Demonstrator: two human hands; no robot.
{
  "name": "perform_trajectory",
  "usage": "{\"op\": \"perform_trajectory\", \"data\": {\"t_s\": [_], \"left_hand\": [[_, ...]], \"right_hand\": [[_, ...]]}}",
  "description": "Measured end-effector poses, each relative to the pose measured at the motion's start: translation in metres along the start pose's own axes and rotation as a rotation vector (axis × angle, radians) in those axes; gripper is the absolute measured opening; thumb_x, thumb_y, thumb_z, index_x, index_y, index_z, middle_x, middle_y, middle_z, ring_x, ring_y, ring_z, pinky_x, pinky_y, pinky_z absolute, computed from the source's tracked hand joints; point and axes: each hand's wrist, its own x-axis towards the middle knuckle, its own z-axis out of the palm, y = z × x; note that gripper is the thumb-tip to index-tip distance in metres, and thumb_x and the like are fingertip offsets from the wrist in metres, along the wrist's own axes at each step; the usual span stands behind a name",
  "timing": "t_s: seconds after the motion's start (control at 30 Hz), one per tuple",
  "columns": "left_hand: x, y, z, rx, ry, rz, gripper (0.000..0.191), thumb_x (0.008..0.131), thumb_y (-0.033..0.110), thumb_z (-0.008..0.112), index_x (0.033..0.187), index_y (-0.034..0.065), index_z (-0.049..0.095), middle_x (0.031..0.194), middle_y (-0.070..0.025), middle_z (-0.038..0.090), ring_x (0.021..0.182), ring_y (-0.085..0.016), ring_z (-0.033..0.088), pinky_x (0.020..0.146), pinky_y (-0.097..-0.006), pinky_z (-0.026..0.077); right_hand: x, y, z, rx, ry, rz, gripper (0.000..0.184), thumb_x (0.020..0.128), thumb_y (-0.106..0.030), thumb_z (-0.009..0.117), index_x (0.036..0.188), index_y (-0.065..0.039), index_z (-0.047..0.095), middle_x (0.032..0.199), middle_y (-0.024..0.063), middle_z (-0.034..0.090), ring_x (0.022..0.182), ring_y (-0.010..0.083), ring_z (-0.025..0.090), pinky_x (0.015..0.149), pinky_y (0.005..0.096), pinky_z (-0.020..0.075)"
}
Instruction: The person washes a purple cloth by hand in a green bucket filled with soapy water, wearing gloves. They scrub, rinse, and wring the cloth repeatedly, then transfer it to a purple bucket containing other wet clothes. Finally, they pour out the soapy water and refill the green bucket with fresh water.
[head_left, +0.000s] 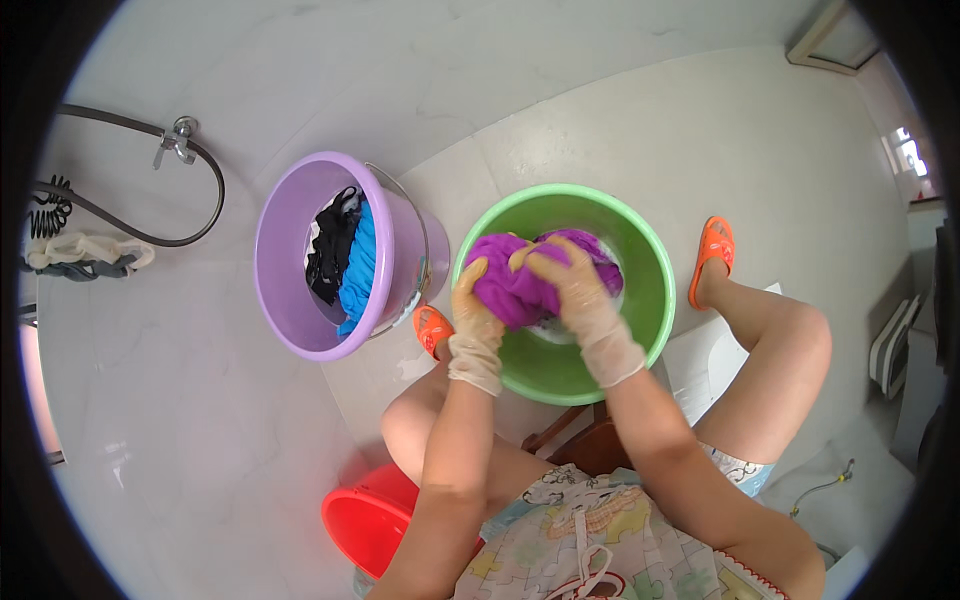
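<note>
Both my hands wear thin, pale translucent gloves. My left hand (478, 304) grips the left side of a purple cloth (510, 289), thumb upward. On the cloth's right part, my right hand (570, 274) has its fingers curled over the fabric and looks slightly blurred. The bunched cloth is held over a green plastic basin (654, 330) and covers part of its inside. More purple fabric (609, 270) lies lower in the basin, where whitish suds (553, 330) show. Whether it is the same piece I cannot tell.
Left of the basin stands a purple bucket (394, 262) with black cloth (334, 247) and blue cloth (360, 262) inside. A red plastic container (367, 525) sits lower left. A chrome tap (180, 140) with a dark hose (217, 187) is on the wall. Orange slippers (716, 251) flank the basin.
</note>
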Motion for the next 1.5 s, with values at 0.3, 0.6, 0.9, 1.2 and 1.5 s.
{"op": "perform_trajectory", "data": {"t_s": [0.3,0.6,0.9,1.2,1.5], "left_hand": [[0.037,-0.067,-0.022,0.164,0.399,-0.290,0.047,0.097,0.048,0.052,0.122,0.0090,0.060,0.109,-0.0083,0.068,0.097,-0.023,0.065,0.087,-0.0374,0.053],[0.035,-0.071,-0.037,0.040,0.402,-0.333,0.044,0.100,0.043,0.047,0.124,0.0082,0.060,0.117,-0.0099,0.067,0.105,-0.027,0.064,0.096,-0.0426,0.051],[0.023,-0.038,0.026,0.172,0.383,-0.220,0.049,0.095,0.048,0.060,0.122,0.0077,0.059,0.107,-0.0063,0.067,0.095,-0.020,0.065,0.083,-0.0377,0.056],[0.006,-0.005,0.024,0.769,-0.203,-0.054,0.034,0.090,0.021,0.071,0.118,0.0078,0.058,0.107,-0.0025,0.061,0.104,-0.014,0.058,0.097,-0.0295,0.046],[-0.013,-0.009,-0.001,1.947,-0.216,0.067,0.078,0.063,0.039,0.086,0.131,0.0126,0.058,0.138,-0.0116,0.052,0.134,-0.031,0.041,0.115,-0.0401,0.029]], "right_hand": [[0.047,-0.012,0.039,-1.293,0.632,-0.049,0.038,0.091,-0.043,0.060,0.089,-0.005,0.062,0.083,0.0206,0.068,0.079,0.0413,0.066,0.071,0.0479,0.0521],[0.046,0.003,0.021,-1.170,0.568,-0.186,0.035,0.096,-0.037,0.056,0.097,-0.001,0.057,0.085,0.0294,0.064,0.083,0.0488,0.061,0.074,0.0509,0.0489],[0.013,0.001,-0.054,-1.090,-0.049,-0.074,0.080,0.082,-0.044,0.076,0.143,-0.006,0.041,0.135,0.0202,0.052,0.126,0.0297,0.050,0.105,0.0401,0.0399],[-0.012,-0.076,-0.024,-0.742,-0.030,0.280,0.021,0.079,-0.013,0.081,0.094,-0.002,0.071,0.085,0.0011,0.067,0.074,0.0098,0.058,0.067,0.0250,0.0487],[-0.071,-0.169,0.053,-0.912,-0.245,-0.012,0.022,0.073,-0.005,0.081,0.090,-0.001,0.068,0.083,0.0035,0.064,0.076,0.0123,0.059,0.070,0.0272,0.0488]]}}
